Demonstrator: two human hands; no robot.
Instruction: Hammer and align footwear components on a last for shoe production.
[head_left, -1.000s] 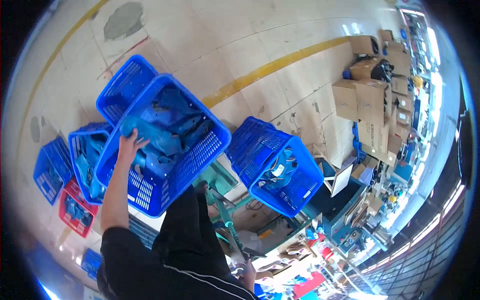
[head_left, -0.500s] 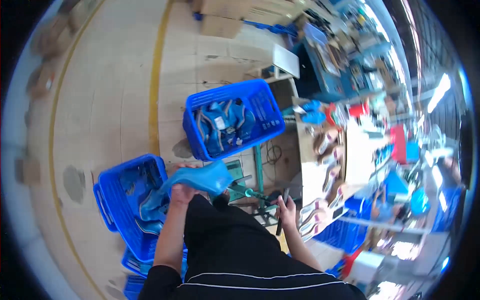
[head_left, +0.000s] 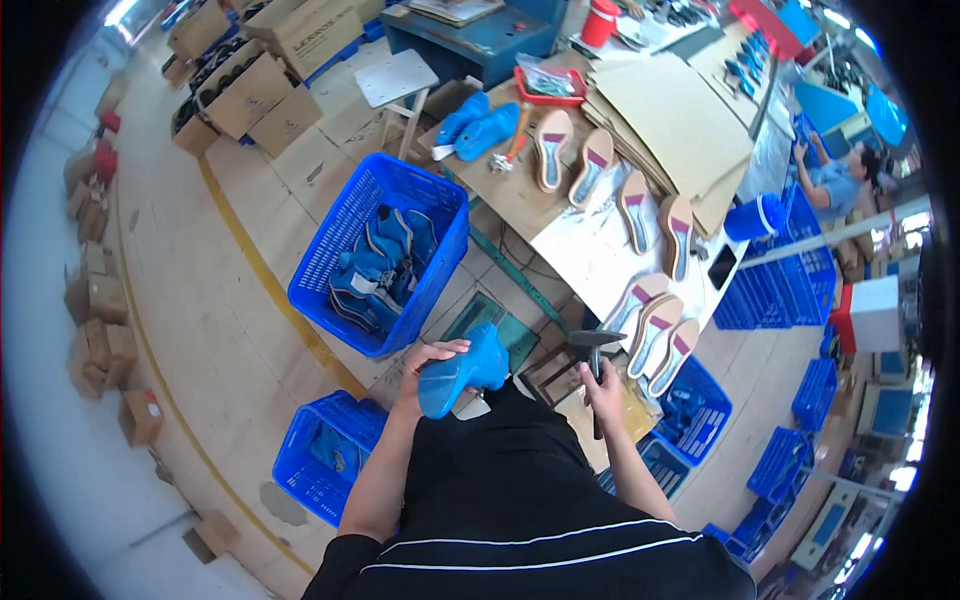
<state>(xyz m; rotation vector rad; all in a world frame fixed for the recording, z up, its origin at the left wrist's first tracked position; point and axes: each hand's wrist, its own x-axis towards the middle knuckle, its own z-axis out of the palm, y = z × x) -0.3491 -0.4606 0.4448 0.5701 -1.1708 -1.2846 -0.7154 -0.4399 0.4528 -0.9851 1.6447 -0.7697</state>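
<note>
A blue shoe last (head_left: 463, 372) is gripped in my left hand (head_left: 421, 366), raised in front of my body. My right hand (head_left: 604, 388) is closed around the handle of a hammer (head_left: 597, 340), its dark head pointing up, close to the table's near edge. Several shoe soles (head_left: 655, 335) with pale linings lie on the table just past the hammer. Beyond my left hand stands a blue crate (head_left: 447, 262) holding several blue lasts (head_left: 375, 262). Another blue crate (head_left: 290, 470) with blue pieces sits on the floor left of my left forearm.
The work table (head_left: 560, 235) carries flat boards (head_left: 690, 130), a red tray (head_left: 552, 85), a pair of blue lasts (head_left: 475, 125) and a phone (head_left: 721, 267). A white stool (head_left: 397, 78) stands beyond the crate. At right, a person (head_left: 838, 180) sits near stacked blue crates (head_left: 780, 290).
My view has swung right toward the table. The last in my left hand has moved away from the left crate and turned. The hammer stays in my right hand, its head now plainly visible.
</note>
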